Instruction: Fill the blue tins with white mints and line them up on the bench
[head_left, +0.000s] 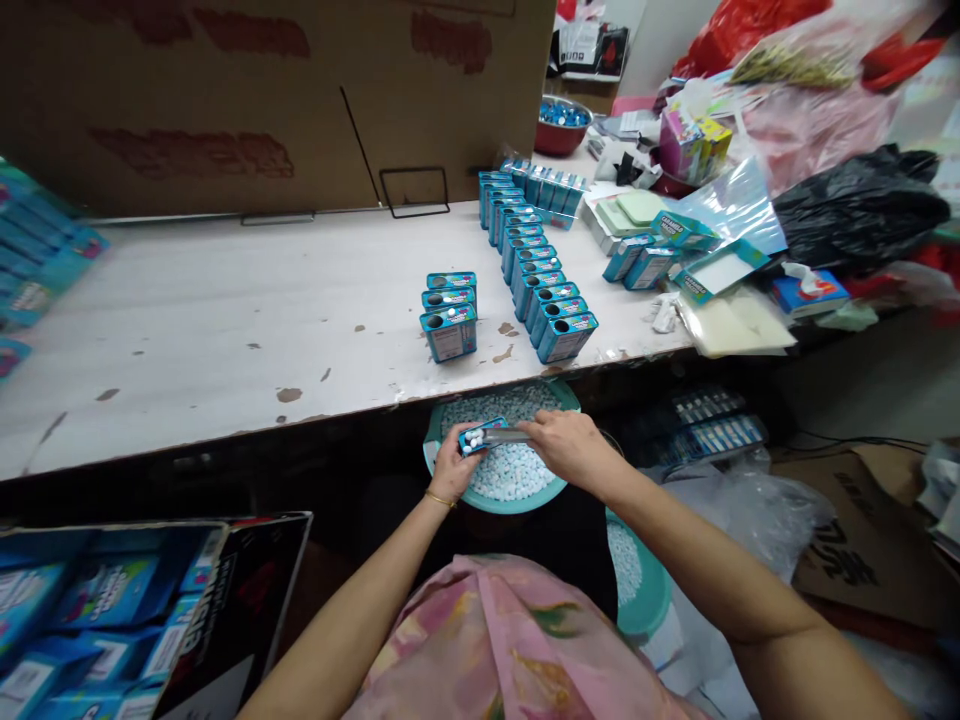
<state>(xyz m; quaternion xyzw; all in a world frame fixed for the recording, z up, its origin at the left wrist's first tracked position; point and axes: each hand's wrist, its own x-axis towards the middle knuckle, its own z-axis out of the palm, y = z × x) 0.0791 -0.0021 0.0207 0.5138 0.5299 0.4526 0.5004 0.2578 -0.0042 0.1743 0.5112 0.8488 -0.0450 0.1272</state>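
Observation:
Over a teal basin (570,492) of small white candies (517,472), my left hand (451,468) grips a small blue tin (469,449) with its open top facing up. White pieces show at the tin's opening. My right hand (562,440) is closed around a metal scoop (507,436), whose front end rests at the tin's mouth. On the white table ahead stand a short row of blue tins (452,340) and a longer row (566,338) to its right, all with round holes on top.
A large cardboard box (270,100) stands along the table's back. Opened display cartons (721,270) and a black bag (862,205) lie at right. A box of blue packs (97,610) sits at lower left, a second teal basin (649,590) at lower right.

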